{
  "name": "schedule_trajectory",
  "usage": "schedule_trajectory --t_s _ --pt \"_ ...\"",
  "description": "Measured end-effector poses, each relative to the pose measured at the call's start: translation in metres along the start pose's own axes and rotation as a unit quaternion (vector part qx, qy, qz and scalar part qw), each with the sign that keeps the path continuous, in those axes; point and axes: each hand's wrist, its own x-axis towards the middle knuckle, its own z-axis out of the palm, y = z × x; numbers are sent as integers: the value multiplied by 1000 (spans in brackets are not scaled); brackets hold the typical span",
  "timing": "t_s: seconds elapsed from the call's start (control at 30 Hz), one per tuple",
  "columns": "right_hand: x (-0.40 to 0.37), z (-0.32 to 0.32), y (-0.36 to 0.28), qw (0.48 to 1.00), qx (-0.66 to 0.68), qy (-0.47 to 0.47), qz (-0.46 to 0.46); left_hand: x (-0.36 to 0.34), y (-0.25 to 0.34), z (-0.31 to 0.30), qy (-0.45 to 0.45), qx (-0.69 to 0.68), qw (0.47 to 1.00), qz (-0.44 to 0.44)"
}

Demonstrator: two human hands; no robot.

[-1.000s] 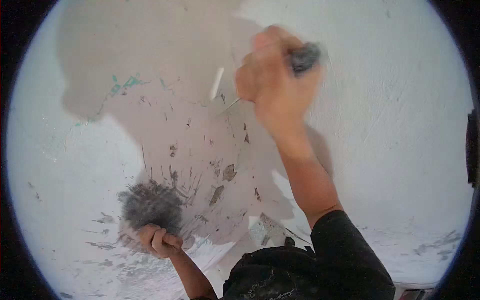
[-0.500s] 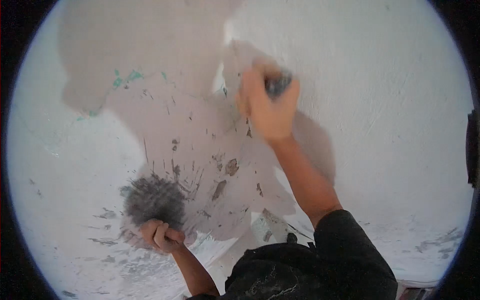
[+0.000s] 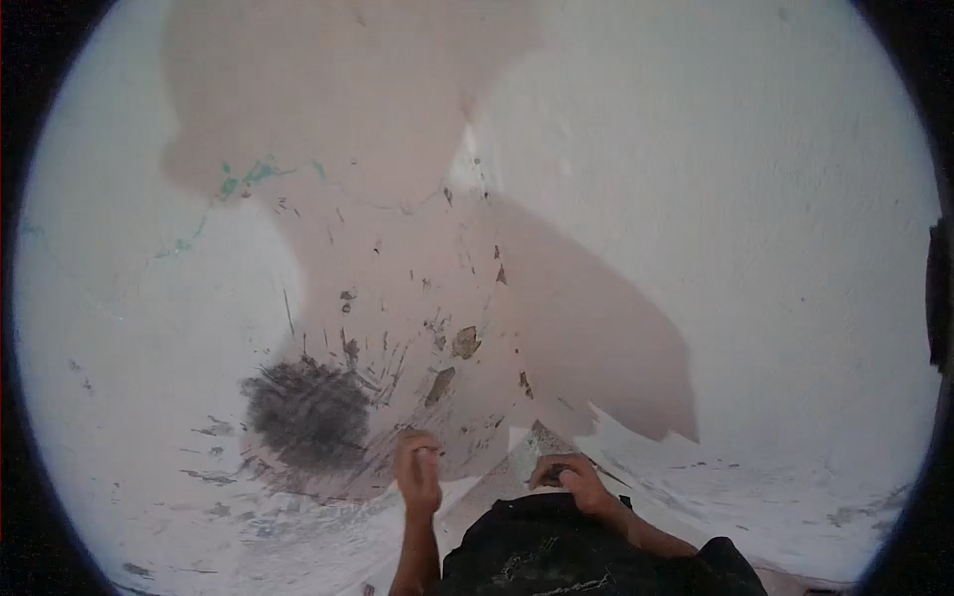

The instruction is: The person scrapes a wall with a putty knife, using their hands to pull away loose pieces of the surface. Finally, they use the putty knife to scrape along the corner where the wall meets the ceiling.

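Observation:
My left hand (image 3: 419, 472) is raised before the wall at lower centre, its fingers loosely curled in, with nothing visible in them. Close to my body, my right hand (image 3: 586, 487) is closed around a small dark object (image 3: 559, 474), mostly covered by the fingers; its kind is not clear. Ahead is a pale wall (image 3: 397, 268) with scratches and chipped spots. Left of my left hand, a dark grey round patch (image 3: 306, 412) marks the wall's lower part. Neither hand appears to touch the wall.
Green flecks (image 3: 248, 177) follow a crack line at upper left. A wall corner runs down the middle to a speckled floor area (image 3: 527, 457) by my dark shirt (image 3: 537, 546). Shadows fall on both walls. Something dark (image 3: 937, 296) stands at the right edge.
My right hand has come down from the upper wall to near my body, still holding the dark object. My left hand has moved right, away from the dark grey patch.

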Motion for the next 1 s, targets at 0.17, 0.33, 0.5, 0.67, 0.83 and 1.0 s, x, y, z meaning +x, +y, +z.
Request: schedule_trajectory --t_s 0.17,0.33,0.5,0.67,0.83,1.0 --pt "8 -10 -29 923 -218 -90 -304 -36 -43 74 -174 -247 856 -420" --pt "19 34 -66 811 -325 -203 -442 11 14 82 -271 -521 699 -408" --pt "5 48 -55 821 -310 -180 -445 68 55 66 -208 -482 792 -311" --pt "26 35 -69 806 -462 65 -365 107 80 70 -30 -322 918 -228" --pt "50 14 -62 830 -491 91 -250 127 70 87 -59 -240 953 -175" --pt "76 9 -66 808 -525 118 -239 144 65 100 -47 -188 966 -170"
